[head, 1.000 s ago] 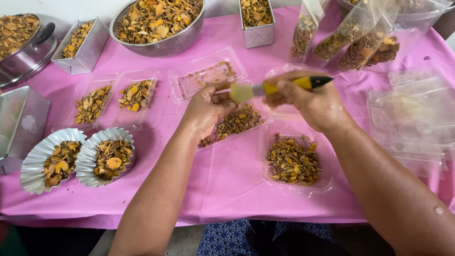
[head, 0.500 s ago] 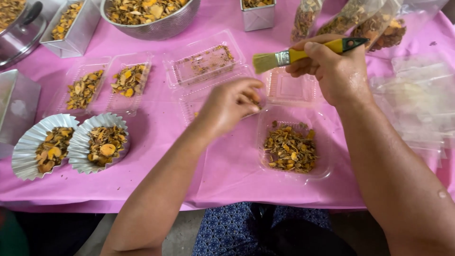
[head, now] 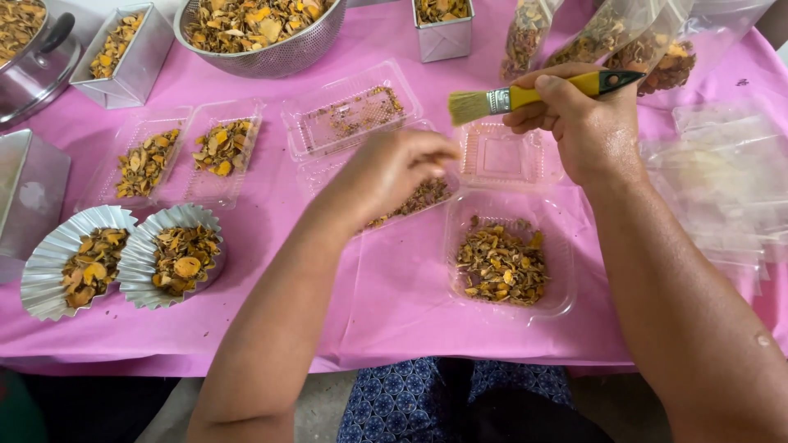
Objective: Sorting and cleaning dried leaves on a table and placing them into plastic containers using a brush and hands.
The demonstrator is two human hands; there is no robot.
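My right hand grips a small paintbrush with a yellow handle, bristles pointing left, above an open clear plastic clamshell. The clamshell's lower half holds dried orange-brown slices. My left hand hovers with fingers pinched together over another clear tray of the same dried slices. Whether it holds a piece is hidden by the fingers.
Two foil cups of slices sit at front left. Clear trays, metal tins, a colander bowl, a pot and filled bags line the back. Empty clear lids pile at right. A pink cloth covers the table.
My right hand has lifted the brush up and to the right, away from the tray. My left hand stays pinching over the tray of slices.
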